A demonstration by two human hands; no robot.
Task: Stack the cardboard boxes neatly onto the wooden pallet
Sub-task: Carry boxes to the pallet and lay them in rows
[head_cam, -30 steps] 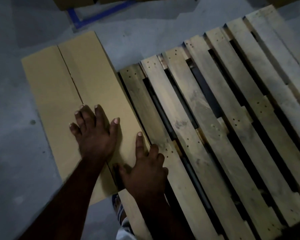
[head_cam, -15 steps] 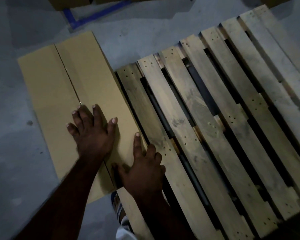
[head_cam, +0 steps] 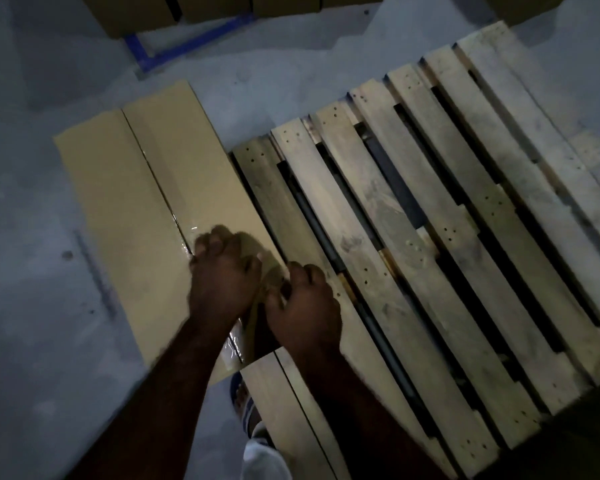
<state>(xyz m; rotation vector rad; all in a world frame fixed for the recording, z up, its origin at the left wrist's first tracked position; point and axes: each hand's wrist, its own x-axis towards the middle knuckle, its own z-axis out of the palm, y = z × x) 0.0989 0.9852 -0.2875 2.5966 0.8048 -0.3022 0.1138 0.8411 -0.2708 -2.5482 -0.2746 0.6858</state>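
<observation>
Beyond the box (head_cam: 125,209), more cartons (head_cam: 215,5).

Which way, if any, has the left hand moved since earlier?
Yes. The left hand slid across the cardboard box toward the wooden pallet, fingers now curled.

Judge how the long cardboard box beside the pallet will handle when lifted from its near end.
The cardboard box is long and narrow, so gripped only at the near end, where the left hand and right hand are, it would probably swing or tip. Its taped seam looks sealed, so it likely holds its shape; the seam's gloss may be slippery.
</observation>
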